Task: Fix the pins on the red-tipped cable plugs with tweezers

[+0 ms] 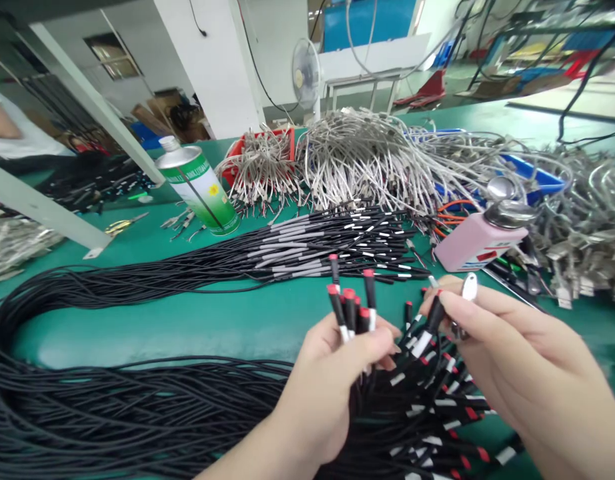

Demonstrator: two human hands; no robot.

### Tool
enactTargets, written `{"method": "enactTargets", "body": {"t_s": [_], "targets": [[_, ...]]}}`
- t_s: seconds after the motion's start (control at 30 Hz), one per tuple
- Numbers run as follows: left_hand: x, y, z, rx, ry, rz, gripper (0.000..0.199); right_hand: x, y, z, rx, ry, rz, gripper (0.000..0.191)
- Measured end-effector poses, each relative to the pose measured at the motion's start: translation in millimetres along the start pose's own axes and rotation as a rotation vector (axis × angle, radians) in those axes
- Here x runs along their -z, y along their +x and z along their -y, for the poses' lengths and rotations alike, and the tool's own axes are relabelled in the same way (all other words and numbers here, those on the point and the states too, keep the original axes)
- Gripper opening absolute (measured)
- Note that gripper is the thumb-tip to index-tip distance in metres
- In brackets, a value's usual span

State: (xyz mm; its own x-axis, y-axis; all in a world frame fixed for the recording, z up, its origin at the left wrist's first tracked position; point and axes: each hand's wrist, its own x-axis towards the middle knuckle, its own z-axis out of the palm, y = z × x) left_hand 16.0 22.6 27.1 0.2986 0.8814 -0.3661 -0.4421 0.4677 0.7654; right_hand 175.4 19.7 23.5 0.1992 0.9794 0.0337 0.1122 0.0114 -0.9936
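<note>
My left hand (pixel 321 380) is closed around several black cables whose red-tipped ends (pixel 349 308) stick up above the thumb, each with a white band. Just to the right, my right hand (pixel 525 350) pinches the end of one black cable (pixel 434 315) between thumb and fingers. A small shiny metal piece with a hole, like a key (pixel 469 287), pokes out of the same hand; its lower part is hidden by the fingers. Beneath both hands lie more red-tipped cables (pixel 437 427) in a dense pile. Their long black lengths (pixel 137 413) sweep left across the green table (pixel 187 333).
Behind the hands lies a bundle of black cables with grey sleeves (pixel 292 248). A green-and-white can (pixel 200 190) and a pink bottle with a metal top (pixel 482 241) stand nearby. Further back are heaped white cables (pixel 362 160), a red bin (pixel 290 143) and scissors (pixel 120 227).
</note>
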Motion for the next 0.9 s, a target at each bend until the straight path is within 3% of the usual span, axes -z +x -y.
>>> {"method": "enactTargets", "body": {"t_s": [0.17, 0.43, 0.67, 0.8, 0.9], "targets": [[1.9, 1.1, -1.5, 0.049, -0.107, 0.061, 0.016, -2.1, -1.2, 1.2, -0.116, 0.106, 0.047, 0.026], [1.0, -2.4, 0.6, 0.137, -0.037, 0.156, 0.024, -11.7, 0.6, 0.3, -0.007, -0.043, -0.019, 0.053], [2.3, -1.9, -2.1, 0.103, -0.048, 0.133, 0.020, -8.4, 0.2, 1.1, -0.007, 0.033, -0.017, 0.047], [3.1, -2.8, -1.5, 0.102, -0.046, 0.133, 0.020, -7.3, -0.8, -0.4, -0.100, 0.133, 0.081, 0.034], [3.2, -2.5, -0.9, 0.099, -0.067, 0.126, 0.019, -7.3, 0.9, -0.5, -0.087, 0.166, 0.068, 0.039]]}}
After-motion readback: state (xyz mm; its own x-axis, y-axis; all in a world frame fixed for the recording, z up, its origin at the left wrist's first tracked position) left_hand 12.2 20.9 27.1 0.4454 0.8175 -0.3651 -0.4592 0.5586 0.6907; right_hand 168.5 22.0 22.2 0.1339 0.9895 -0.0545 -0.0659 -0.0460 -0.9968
